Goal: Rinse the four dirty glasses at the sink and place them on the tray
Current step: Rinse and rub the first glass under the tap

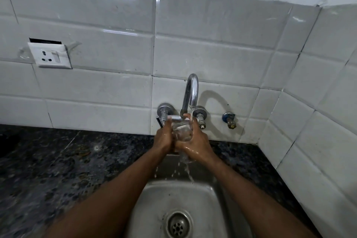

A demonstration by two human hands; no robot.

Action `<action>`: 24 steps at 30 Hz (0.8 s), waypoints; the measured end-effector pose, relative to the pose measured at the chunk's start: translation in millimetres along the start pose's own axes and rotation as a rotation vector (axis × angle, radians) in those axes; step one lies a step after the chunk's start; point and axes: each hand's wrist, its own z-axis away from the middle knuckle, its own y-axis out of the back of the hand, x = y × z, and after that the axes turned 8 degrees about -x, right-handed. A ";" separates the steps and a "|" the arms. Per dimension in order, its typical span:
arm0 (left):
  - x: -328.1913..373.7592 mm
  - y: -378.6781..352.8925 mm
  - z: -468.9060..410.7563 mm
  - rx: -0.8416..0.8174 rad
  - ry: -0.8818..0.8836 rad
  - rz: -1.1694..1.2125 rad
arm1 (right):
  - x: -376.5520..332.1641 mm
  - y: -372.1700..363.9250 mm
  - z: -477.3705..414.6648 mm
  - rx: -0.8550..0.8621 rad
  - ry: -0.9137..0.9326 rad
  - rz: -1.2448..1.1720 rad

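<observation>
A clear glass is held under the running chrome tap, above the steel sink. My left hand grips the glass from the left side. My right hand wraps round it from the right, thumb near the rim. Water pours onto the glass and runs off my wet hands into the basin, toward the drain. No tray and no other glasses are in view.
A dark speckled stone counter lies on both sides of the sink. White tiled walls stand behind and to the right. A wall socket sits at the left, and a small brass valve to the right of the tap.
</observation>
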 end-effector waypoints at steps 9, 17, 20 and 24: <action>-14.4 -22.4 26.4 -0.051 0.300 0.643 | -16.8 -20.6 -13.0 0.505 -0.153 -0.331; -7.8 -1.6 26.0 0.306 -0.576 -0.330 | -8.6 13.1 -24.2 0.152 -0.316 -0.333; -12.4 1.4 25.0 0.291 -0.705 -0.402 | -16.1 5.3 -21.7 0.211 -0.334 -0.234; 2.2 6.3 5.4 0.252 -0.162 -0.283 | -10.4 -5.0 -15.0 0.428 -0.021 0.085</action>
